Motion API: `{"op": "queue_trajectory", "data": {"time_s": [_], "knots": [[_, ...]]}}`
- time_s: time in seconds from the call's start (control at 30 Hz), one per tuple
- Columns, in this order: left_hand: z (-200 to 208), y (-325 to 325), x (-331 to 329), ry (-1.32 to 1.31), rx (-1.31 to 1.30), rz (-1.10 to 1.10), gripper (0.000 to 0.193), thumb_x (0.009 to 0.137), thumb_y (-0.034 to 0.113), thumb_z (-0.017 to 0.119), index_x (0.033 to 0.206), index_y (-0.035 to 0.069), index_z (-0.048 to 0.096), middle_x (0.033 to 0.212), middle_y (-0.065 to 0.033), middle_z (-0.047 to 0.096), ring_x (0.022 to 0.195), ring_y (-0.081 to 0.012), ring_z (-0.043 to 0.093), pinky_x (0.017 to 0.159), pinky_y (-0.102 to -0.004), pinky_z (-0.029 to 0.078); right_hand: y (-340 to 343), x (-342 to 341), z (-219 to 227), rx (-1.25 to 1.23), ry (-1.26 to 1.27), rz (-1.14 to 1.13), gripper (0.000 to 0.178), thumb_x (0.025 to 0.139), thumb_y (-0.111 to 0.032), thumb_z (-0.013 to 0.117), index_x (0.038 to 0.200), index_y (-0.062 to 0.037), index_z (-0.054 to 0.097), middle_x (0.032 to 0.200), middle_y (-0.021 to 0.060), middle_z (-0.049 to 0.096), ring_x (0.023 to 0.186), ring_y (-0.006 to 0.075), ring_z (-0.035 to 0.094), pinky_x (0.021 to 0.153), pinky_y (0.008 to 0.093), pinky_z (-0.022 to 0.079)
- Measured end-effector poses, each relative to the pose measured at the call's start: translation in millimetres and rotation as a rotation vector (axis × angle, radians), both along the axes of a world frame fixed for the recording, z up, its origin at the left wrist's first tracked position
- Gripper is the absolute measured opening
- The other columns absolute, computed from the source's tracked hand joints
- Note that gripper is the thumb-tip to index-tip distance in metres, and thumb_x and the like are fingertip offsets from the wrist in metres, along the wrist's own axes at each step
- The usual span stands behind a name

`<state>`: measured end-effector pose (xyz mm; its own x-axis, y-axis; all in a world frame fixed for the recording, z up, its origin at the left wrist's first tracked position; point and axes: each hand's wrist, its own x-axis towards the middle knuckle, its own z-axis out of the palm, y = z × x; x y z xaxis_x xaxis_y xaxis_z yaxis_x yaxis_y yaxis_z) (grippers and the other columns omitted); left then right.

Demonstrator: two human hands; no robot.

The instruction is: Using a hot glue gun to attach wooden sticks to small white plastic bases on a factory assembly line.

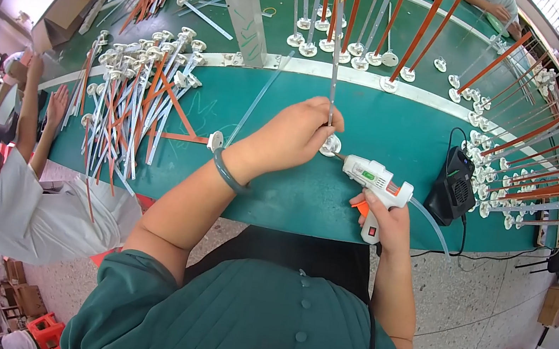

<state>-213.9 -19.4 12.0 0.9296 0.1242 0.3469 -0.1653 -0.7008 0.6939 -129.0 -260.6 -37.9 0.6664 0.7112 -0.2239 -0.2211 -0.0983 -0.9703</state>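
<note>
Two hands work over the green table [400,131]. The left hand [297,134] pinches a thin clear rod [334,68] that stands upright, its round white base [331,145] resting on the table just under the fingers. The right hand [381,221] is wrapped around the grip of a white glue gun [377,182] with an orange trigger; its nozzle points left and meets the base. The rod thus sits between the hands, nearer the left. A black box [453,187] stands right of the gun, and a pile of finished rods [133,107] lies to the left.
</note>
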Motion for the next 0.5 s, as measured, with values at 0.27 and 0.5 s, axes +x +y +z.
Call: {"op": "queue_trajectory", "data": {"time_s": [0.27,0.5], "knots": [[1.9,-5.4,-0.7,-0.012,-0.042,-0.065,0.013,0.088,0.0,0.052,0.096,0.0,0.062,0.092,-0.0154,0.062,0.086,-0.0324,0.061,0.076,-0.0401,0.049,1.0,-1.0,-2.0,-0.001,-0.029,0.019,0.029,0.09,-0.02,0.063,0.111,-0.001,0.061,0.081,0.0086,0.069,0.056,0.0086,0.058,0.048,0.0216,0.044],[-1.9,-6.3,-0.8,-0.008,-0.075,-0.065,0.013,0.087,-0.001,0.052,0.096,0.001,0.061,0.091,-0.0151,0.061,0.088,-0.0333,0.06,0.077,-0.0419,0.049,3.3,-0.7,2.8,-0.045,-0.008,0.01,0.027,0.09,-0.018,0.064,0.11,-0.0008,0.062,0.079,0.0067,0.068,0.057,0.0075,0.057,0.05,0.0219,0.045]]}}
